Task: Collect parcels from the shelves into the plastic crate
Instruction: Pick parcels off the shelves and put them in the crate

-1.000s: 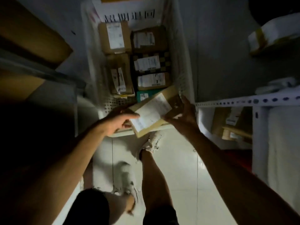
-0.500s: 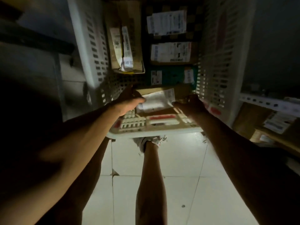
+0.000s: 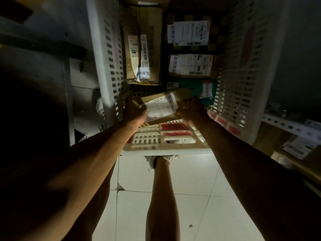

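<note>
Lowering into the near end of the white plastic crate (image 3: 243, 87), a flat cardboard parcel (image 3: 163, 106) with a white shipping label hangs tilted between two hands. Left hand (image 3: 134, 112) grips its left edge, right hand (image 3: 190, 110) clamps the right edge, both grips closed on the cardboard. It hovers just above the crate floor, not yet set down.

Risk, as I read it: the parcel is angled, and the teal parcel (image 3: 198, 89) sits just beyond the grips, so the far edge could catch on it and leave the parcel propped crooked. The near wall, just under the wrists, could snag the near edge too.

Farther beyond the grips lie two labelled boxes (image 3: 190, 65), and a long carton (image 3: 142, 47) beyond the left grip. Out past the right grip, a metal shelf (image 3: 286, 126) holds more parcels. Tiled floor (image 3: 199, 206) below. Light is dim; fingertips are hard to read.
</note>
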`<state>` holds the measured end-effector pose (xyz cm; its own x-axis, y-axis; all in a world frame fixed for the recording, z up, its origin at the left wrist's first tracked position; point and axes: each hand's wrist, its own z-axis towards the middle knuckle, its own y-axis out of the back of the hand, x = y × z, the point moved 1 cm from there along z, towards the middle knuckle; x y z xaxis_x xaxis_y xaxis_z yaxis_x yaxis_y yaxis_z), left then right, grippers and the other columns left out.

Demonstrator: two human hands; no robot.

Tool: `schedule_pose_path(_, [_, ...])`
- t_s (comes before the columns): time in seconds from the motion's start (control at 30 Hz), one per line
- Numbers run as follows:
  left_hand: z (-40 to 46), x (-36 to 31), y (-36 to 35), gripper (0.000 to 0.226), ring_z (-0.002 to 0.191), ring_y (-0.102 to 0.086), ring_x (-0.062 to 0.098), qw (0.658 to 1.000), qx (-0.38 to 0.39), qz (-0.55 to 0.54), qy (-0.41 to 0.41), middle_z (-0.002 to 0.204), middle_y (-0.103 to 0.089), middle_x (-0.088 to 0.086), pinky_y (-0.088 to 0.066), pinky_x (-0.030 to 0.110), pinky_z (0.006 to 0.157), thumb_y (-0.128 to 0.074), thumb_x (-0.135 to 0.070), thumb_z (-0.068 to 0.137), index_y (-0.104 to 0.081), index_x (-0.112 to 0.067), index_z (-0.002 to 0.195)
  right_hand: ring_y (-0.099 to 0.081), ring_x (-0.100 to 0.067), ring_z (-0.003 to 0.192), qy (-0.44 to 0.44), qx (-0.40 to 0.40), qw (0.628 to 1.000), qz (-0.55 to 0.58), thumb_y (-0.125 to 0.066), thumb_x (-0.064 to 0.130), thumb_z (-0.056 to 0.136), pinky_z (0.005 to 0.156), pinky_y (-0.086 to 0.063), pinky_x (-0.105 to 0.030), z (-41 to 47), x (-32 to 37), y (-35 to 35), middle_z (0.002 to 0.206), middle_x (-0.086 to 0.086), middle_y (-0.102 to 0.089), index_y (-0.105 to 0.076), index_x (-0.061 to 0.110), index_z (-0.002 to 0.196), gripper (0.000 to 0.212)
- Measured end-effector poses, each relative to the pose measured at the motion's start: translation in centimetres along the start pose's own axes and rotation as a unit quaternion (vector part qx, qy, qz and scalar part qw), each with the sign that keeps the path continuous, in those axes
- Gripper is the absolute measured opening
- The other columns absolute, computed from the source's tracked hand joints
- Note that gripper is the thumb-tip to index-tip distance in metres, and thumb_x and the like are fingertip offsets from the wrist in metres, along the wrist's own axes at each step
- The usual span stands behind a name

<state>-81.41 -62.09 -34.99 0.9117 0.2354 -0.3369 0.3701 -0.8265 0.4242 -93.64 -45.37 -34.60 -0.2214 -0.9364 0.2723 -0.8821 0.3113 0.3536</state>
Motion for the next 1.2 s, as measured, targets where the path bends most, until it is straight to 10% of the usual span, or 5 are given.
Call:
schedule_pose_path(0.17, [0.4,-0.5,-1.5,0.017,0.103,-0.064,0.018,0.999,0.005,-0.039,-0.005,0.118,-0.065,0.000,-0.056,0.029,0.079,-0.063,-0.011,0.094,-0.059,-0.025,0.101,-0.063,-0.024,0.111,-0.010,-0.107,0.994,0.035,-0.074,0.036,0.075,0.095,-0.055,-0.043,0.2,-1.1,1.0,0.121,-0.003,-0.065,-0.046,0.020,0.126,0.060])
schedule_pose_path(0.43, [-0.6,-3.2,-4.5,0.055,0.128,-0.055,0.027,0.982,0.176,-0.047,0.050,0.146,-0.053,0.003,-0.048,0.043,0.104,-0.064,-0.023,0.097,-0.046,-0.024,0.148,-0.061,-0.011,0.114,-0.039,-0.171,0.972,0.155,-0.085,0.052,0.065,0.099,-0.052,-0.037,0.5,-3.2,3.2,0.124,0.007,-0.063,-0.055,0.026,0.123,0.070])
schedule_pose_path(0.8, [-0.4,-4.7,-6.6,0.060,0.110,-0.061,0.022,0.966,0.217,-0.122,0.068,0.120,-0.061,0.002,-0.050,0.042,0.106,-0.058,-0.010,0.099,-0.038,-0.028,0.152,-0.042,-0.025,0.140,-0.034,-0.112,0.982,0.150,-0.071,0.014,0.088,0.111,-0.046,-0.043,-0.5,-3.5,2.6,0.159,-0.004,-0.032,-0.034,0.026,0.157,0.079])
schedule_pose_path(1.2, [-7.7,-9.1,-1.9,0.042,0.104,-0.066,0.019,0.967,0.173,0.141,-0.125,0.134,-0.060,0.013,-0.058,0.027,0.079,-0.053,-0.005,0.100,-0.053,-0.017,0.140,-0.056,-0.033,0.127,-0.013,-0.073,0.994,0.078,-0.059,0.013,0.093,0.098,-0.050,-0.035,-8.9,0.4,5.7,0.146,-0.010,-0.054,-0.055,0.016,0.140,0.047])
